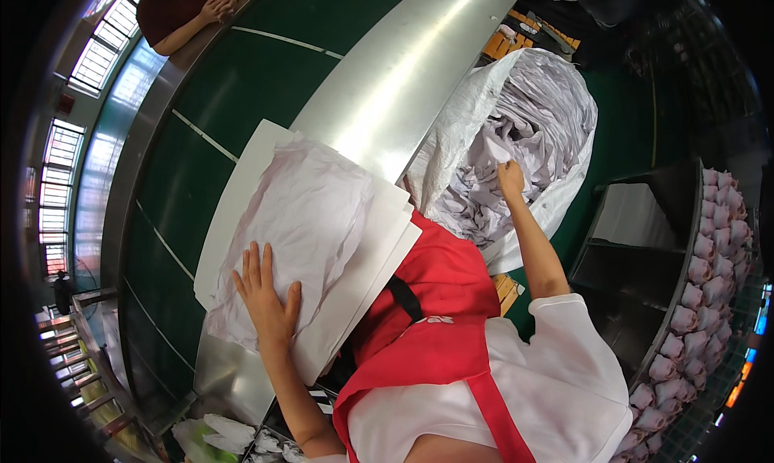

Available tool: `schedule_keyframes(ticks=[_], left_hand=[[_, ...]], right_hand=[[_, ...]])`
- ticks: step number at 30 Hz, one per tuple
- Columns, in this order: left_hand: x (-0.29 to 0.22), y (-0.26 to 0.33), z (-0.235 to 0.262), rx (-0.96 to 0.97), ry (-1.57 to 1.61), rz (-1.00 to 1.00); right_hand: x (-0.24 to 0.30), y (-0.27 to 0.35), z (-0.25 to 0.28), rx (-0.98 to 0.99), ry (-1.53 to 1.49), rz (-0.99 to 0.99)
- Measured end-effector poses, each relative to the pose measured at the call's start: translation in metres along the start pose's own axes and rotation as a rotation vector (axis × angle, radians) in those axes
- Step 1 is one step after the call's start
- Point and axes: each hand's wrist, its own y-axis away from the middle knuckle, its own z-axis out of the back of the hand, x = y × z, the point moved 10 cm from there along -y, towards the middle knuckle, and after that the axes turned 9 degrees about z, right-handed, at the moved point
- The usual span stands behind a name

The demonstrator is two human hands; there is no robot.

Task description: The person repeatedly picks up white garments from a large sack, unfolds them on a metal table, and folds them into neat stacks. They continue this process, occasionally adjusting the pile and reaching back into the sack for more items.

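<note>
My left hand (268, 298) lies flat, fingers apart, on a thin, wrinkled sheet of pale paper (310, 213). That paper rests on a stack of smooth white sheets (395, 241) in front of me. Off to the right, my right hand (509, 179) reaches into a large white sack (463, 112) and is closed on a piece of paper (496, 150). Crumpled, layered pale paper (548, 100) fills the sack around that hand. How much paper the fingers hold is hidden.
A shiny metal ledge (395, 68) borders a green conveyor belt (201, 108) beyond the stack. Across the belt, another person's clasped hands (216, 8) rest near its far edge. To the right, a dark shelf unit (629, 261) stands by rows of pale pink wrapped bundles (701, 277).
</note>
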Motion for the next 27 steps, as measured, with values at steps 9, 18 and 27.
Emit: schedule_keyframes(ticks=[9,18,27], left_hand=[[-0.005,0.014,0.024,-0.168,0.273,-0.107],[0.046,0.008,0.017,0.061,1.654,0.066],[0.099,0.028,-0.011,-0.201,1.649,0.507]], right_hand=[[0.140,0.079,0.198,-0.421,-0.631,0.662],[0.467,0.312,0.197,0.094,-0.370,1.802],[0.459,0.265,0.105,0.809,-0.858,0.973]])
